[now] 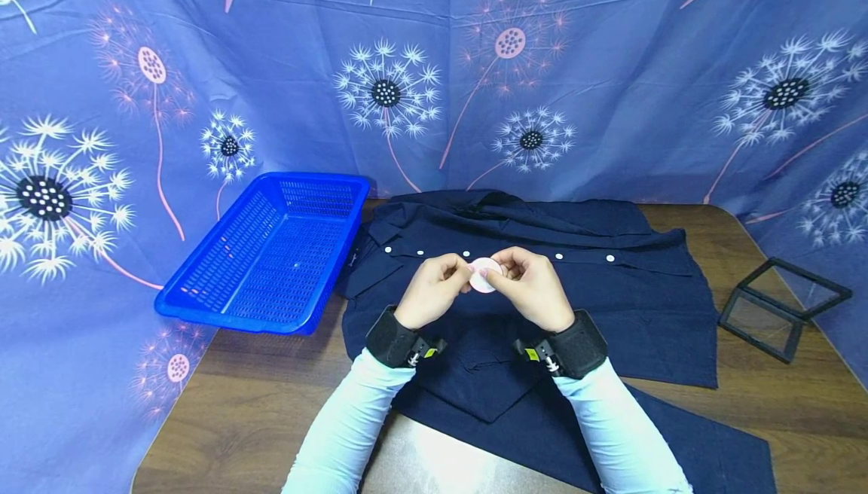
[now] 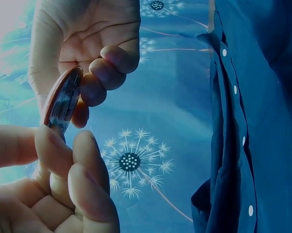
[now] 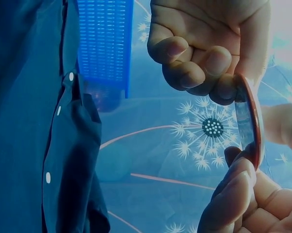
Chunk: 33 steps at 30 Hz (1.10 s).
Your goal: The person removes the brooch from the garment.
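A person's left hand (image 1: 432, 292) and right hand (image 1: 536, 289) pinch opposite edges of a round, pale disc (image 1: 483, 285), fingers closed on its rim, holding it midway between them, neither hand nearer, above a dark buttoned shirt (image 1: 610, 317).

Disc (image 1: 484, 286) — partly hidden by right hand (image 1: 534, 289); sleeves (image 1: 335, 426) — cut off below.

Place: curtained tabletop station; home, workshop or studio cannot be determined.
Enclosure: blue dandelion-print fabric (image 1: 285, 19), hung behind and at both sides.
Work surface: wood-grain table (image 1: 264, 404), set against the fabric.
Equipment: two black wrist-camera mounts (image 1: 388, 337), strapped on.
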Available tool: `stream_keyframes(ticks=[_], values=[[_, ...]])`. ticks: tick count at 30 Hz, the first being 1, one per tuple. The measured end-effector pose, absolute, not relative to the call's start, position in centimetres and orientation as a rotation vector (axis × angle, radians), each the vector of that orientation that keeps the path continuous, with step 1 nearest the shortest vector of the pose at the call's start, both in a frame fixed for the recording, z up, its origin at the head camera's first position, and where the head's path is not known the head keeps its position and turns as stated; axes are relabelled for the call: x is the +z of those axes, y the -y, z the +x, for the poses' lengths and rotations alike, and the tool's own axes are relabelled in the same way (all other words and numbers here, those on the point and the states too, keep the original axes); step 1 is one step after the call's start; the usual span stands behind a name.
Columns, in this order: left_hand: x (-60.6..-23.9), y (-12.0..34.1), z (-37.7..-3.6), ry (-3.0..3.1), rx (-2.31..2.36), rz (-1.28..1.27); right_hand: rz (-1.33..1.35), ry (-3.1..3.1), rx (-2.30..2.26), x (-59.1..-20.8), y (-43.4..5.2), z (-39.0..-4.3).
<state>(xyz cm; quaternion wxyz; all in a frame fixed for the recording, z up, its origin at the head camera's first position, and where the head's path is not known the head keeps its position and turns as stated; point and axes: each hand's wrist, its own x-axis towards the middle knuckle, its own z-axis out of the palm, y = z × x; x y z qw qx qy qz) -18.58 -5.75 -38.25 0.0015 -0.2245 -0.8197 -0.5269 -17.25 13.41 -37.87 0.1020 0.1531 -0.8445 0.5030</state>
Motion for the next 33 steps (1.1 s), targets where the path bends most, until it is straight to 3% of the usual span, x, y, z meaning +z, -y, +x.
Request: stream_keyframes(ticks=[33], values=[[-38.25,5.8,-18.64,2.537,-1.753,-0.684,0.456,2.472,1.499,-38.27,-13.08,-17.41]])
